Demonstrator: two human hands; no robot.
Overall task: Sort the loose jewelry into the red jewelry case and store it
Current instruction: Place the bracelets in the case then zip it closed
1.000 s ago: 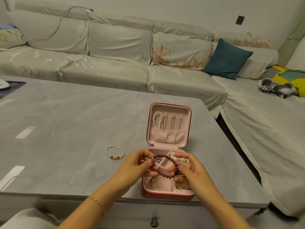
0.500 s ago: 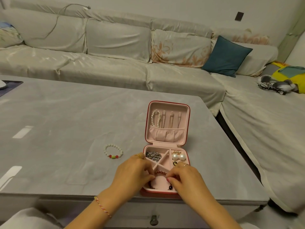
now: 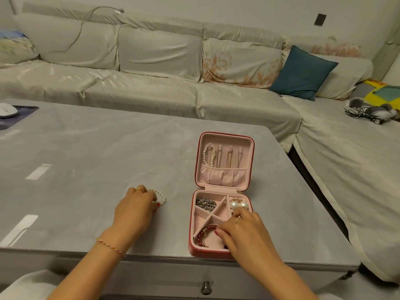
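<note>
The red jewelry case [image 3: 251, 167] lies open near the table's front edge, pink inside, its lid upright with a pearl strand and chains hung in it. A dark red bead bracelet [image 3: 204, 233] lies in the front compartment. My right hand [image 3: 242, 229] rests over that compartment with its fingertips touching the bracelet. A silver chain [image 3: 205, 203] and pearl earrings [image 3: 238, 205] fill the back compartments. To the left of the case, my left hand [image 3: 135, 210] pinches a white bead bracelet [image 3: 160, 197] that lies on the table.
The grey table [image 3: 86, 165] has a drawer knob [image 3: 205, 287] under its front edge. A mouse on a dark pad [image 3: 15, 114] sits at the far left. A covered sofa with a teal cushion [image 3: 303, 72] runs behind and to the right.
The red bracelet went from both hands down into the case's front compartment. My left hand then left the case and moved left to the white bracelet.
</note>
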